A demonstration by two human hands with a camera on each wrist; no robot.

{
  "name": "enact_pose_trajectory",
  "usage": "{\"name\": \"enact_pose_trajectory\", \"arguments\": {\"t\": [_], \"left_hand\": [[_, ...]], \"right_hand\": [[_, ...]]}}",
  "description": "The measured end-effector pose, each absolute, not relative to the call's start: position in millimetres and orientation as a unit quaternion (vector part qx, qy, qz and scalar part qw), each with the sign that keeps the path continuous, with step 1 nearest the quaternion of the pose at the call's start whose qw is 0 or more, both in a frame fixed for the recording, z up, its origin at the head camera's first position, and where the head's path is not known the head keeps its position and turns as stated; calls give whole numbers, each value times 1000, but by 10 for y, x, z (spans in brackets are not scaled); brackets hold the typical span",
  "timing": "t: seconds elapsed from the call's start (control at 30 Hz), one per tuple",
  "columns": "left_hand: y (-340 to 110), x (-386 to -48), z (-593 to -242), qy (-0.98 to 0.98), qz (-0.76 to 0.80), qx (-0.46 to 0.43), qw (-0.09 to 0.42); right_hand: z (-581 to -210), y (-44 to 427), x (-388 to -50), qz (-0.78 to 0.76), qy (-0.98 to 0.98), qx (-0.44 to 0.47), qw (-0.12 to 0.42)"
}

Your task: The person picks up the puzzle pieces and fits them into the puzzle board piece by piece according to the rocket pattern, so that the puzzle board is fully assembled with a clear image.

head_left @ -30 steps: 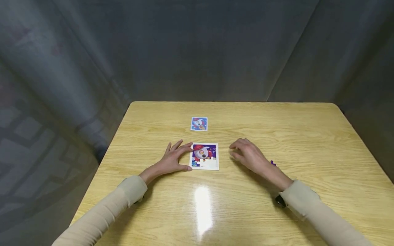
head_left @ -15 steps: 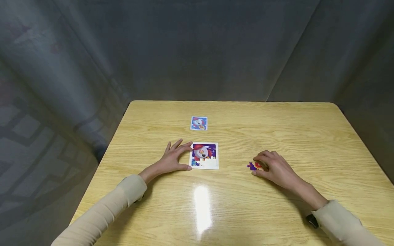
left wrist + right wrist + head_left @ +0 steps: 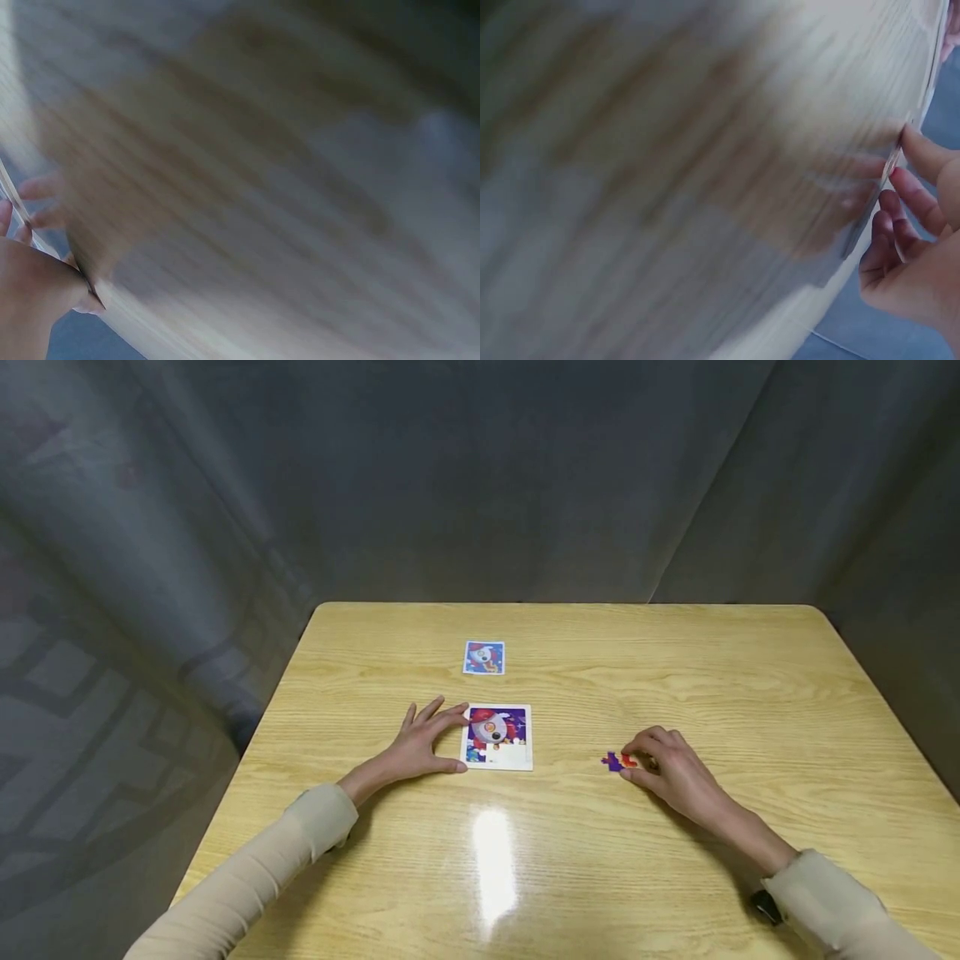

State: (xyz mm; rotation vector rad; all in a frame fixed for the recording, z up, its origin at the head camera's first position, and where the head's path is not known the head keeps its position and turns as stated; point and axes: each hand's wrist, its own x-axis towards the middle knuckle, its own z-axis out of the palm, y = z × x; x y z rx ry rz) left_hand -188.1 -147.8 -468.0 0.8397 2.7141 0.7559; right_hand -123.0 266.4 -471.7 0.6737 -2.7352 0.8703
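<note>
A square puzzle board (image 3: 528, 737) with a white border lies mid-table in the head view. Purple picture pieces fill its upper part and lower left; its lower right shows white. My left hand (image 3: 415, 748) is spread at its left side, index fingertip at the upper corner and thumb at the lower. Off to the right, my right hand (image 3: 678, 777) pinches a red puzzle piece (image 3: 628, 761) between thumb and index finger, at table level. A purple puzzle piece (image 3: 613, 762) lies just left of those fingertips. The palm hides whatever lies beneath it.
Behind the board lies a small picture card (image 3: 484, 657) with a similar design. The wooden table (image 3: 360, 877) has a bright light reflection near its front. Grey curtains (image 3: 480, 485) hang behind the table and at its sides.
My right hand has moved right, from beside the board to the loose pieces, and its thumb and index finger have drawn together. The left hand has stayed at the board.
</note>
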Motion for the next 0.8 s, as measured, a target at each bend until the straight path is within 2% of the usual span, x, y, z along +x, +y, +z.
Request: {"name": "enact_pose_trajectory", "arguments": {"t": [0.8], "left_hand": [[-1439,-1874,-4690,919,258,280,106]], "right_hand": [[-4751,2683,-1367,247,-922,268,131]]}}
